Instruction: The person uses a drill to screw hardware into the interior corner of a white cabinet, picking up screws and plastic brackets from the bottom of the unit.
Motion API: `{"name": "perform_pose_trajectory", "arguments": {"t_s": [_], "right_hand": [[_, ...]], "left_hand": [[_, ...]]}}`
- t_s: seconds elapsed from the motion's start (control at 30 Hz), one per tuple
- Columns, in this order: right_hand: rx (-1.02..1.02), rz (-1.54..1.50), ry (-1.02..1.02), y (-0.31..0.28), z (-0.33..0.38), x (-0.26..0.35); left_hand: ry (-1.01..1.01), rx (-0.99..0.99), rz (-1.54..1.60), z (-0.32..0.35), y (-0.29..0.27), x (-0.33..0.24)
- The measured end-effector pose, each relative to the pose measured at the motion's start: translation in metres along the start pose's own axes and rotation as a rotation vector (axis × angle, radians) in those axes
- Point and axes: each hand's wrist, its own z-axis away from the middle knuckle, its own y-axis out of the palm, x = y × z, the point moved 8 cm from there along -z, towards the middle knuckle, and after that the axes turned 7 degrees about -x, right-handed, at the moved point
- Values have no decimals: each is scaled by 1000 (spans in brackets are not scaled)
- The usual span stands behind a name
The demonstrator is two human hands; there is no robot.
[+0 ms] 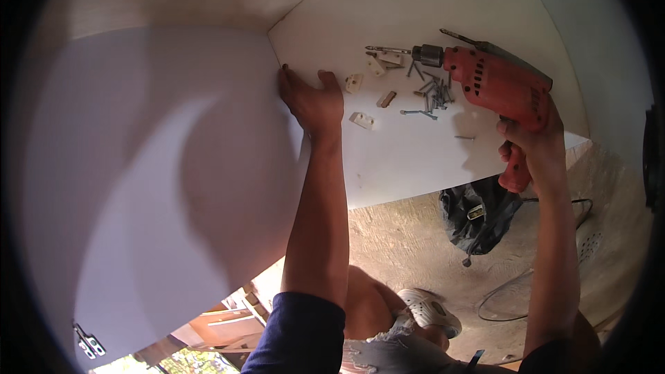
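My right hand (547,142) grips the handle of a red power drill (499,86). Its chuck holds a long bit (388,49) that points left over the white board (415,166). A second tool with a pointed bit (458,36) lies along the drill's far side. My left hand (313,100) rests at the seam between the board and the upright white panel (201,159), thumb apart from the fingers. Between my hands lie a pile of screws (436,93), several cream plastic brackets (362,120) and a lone screw (465,138).
Below the board's front edge, a black bag (478,221) sits on the rough floor (409,235). A cable (495,318) curves near my shoe (429,312). A metal hinge (89,341) is fixed at the panel's lower left. Wood pieces (222,322) lie beyond the panel.
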Motion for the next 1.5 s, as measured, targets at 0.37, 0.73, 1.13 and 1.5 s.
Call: {"name": "perform_pose_trajectory", "arguments": {"t_s": [0.37, 0.73, 1.13, 1.5], "right_hand": [[82, -19, -67, 47, -36, 12], [-11, 181, -345, 100, -53, 41], [121, 229, -258, 128, -78, 58], [91, 338, -277, 134, -87, 68]], "left_hand": [[150, -75, -42, -4, -2, -5], [74, -52, 8, -4, -3, -3], [-9, -33, -10, -2, 0, 3], [112, 4, -207, -8, -1, -6]]}}
